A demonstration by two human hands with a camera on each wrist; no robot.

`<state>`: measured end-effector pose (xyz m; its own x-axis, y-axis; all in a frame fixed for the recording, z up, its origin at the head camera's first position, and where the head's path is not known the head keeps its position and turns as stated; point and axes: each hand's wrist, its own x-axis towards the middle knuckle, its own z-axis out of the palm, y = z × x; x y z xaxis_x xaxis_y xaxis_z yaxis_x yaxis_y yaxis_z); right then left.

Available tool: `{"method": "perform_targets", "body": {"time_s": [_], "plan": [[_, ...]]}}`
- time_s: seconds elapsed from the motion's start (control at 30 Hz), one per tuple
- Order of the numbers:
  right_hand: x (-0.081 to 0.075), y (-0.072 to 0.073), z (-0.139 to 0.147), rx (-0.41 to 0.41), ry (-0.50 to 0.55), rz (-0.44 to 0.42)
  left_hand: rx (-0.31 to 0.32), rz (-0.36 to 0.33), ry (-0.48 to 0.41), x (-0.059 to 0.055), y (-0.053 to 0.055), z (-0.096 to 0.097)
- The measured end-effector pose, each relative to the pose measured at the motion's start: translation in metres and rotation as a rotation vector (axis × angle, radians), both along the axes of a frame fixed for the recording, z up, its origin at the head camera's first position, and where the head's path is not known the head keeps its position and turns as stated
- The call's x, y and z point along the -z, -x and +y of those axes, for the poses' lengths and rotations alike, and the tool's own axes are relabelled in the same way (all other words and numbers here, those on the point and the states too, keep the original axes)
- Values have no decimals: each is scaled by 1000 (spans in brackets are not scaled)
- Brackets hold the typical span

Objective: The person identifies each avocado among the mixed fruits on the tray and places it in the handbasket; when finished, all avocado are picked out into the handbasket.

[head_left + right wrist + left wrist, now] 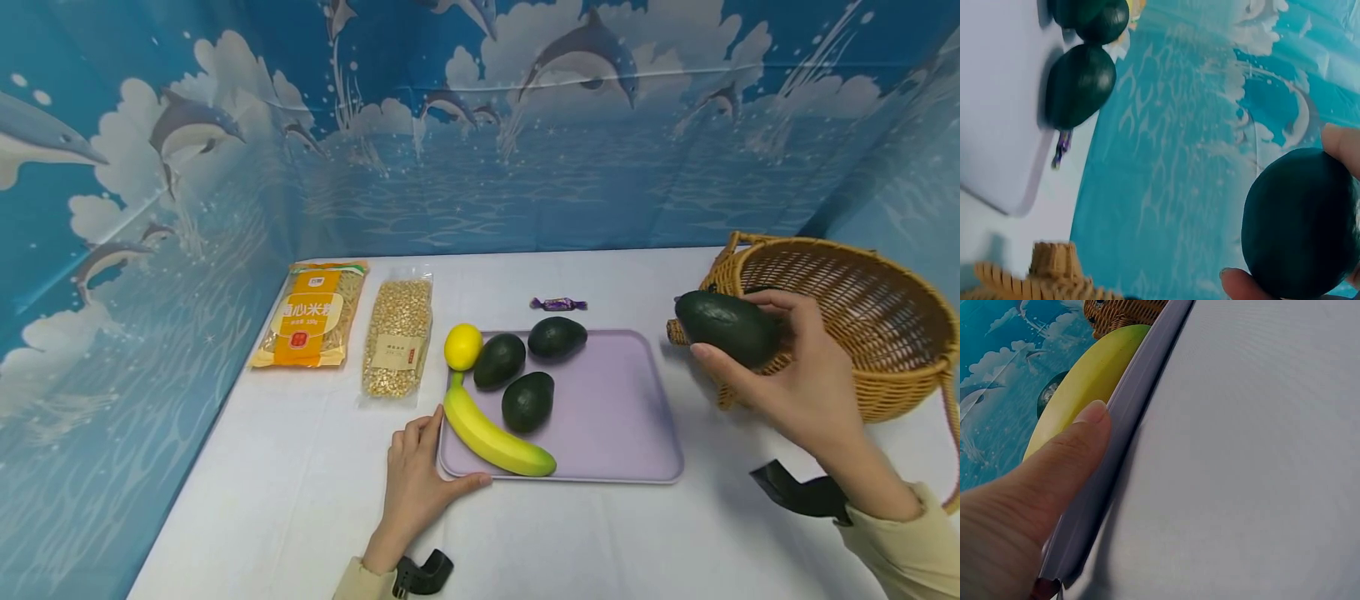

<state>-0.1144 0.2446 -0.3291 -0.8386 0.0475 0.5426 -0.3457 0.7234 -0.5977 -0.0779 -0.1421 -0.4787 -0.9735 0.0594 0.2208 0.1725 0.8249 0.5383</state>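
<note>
My right hand (813, 383) grips a dark green avocado (726, 327) between thumb and fingers, held up in front of the wicker basket (885, 400). The same avocado (1300, 222) fills the lower right of the right wrist view. At the lower left corner of the lilac tray (615, 417), my left hand (416, 475) rests with its thumb along the near rim and its fingers by the left rim. On the tray lie a banana (491, 437), a yellow lemon (463, 347) and three more avocados (528, 402). In the left wrist view, the thumb (1079, 440) overlaps the banana.
Left of the tray lie a bag of pasta (309, 317) with an orange label and a clear pack of yellow grains (397, 337). A purple wrapped candy (558, 304) lies behind the tray. A dolphin-print curtain (480, 192) hangs behind the white table (285, 500).
</note>
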Motion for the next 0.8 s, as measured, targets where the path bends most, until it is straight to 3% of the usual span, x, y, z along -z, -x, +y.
{"method": "perform_targets", "body": {"time_s": [0.47, 0.8], "plan": [[-6, 0, 49, 224, 24, -118, 7, 8, 1, 0, 0, 0], [3, 6, 74, 311, -14, -49, 3, -31, -9, -1, 0, 0]]}}
